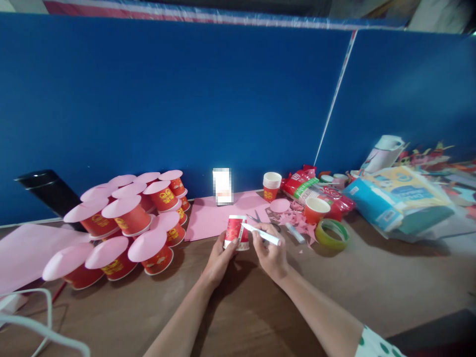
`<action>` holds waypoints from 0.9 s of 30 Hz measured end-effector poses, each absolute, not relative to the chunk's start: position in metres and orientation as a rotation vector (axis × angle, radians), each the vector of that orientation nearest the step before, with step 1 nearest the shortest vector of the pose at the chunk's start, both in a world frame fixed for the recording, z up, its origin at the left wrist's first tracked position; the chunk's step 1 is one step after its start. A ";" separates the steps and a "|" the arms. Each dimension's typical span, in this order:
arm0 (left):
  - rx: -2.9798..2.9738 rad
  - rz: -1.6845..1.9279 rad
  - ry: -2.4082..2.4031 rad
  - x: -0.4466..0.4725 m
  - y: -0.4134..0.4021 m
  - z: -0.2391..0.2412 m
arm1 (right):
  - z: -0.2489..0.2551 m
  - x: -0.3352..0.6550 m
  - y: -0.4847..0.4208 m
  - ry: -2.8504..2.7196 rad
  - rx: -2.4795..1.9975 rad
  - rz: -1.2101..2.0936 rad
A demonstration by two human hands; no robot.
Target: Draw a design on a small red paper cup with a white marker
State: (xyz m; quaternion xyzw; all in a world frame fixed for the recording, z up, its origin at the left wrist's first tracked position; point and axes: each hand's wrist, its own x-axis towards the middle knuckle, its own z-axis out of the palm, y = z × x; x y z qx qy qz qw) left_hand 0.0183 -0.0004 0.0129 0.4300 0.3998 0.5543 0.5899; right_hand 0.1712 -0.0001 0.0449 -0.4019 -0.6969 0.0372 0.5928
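Observation:
My left hand is closed around a small red and white printed paper cup, its narrower end up. In my right hand is a white marker pen, gripped between thumb and fingers. The pen's tip points left and meets the cup's side or lies just in front of it; I cannot tell which. Behind the cup, pink paper lies on the table. Scissors lie just beyond my right hand, partly hidden by it.
Stacked red cups with pink paper discs fill the left side. To the right are nested paper cups, an orange cup, pink scraps, a tape roll and a blue-yellow package. A blue partition stands behind.

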 end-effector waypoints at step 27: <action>0.958 1.288 0.866 0.016 0.001 0.012 | 0.044 0.167 -0.005 -1.651 -0.857 0.127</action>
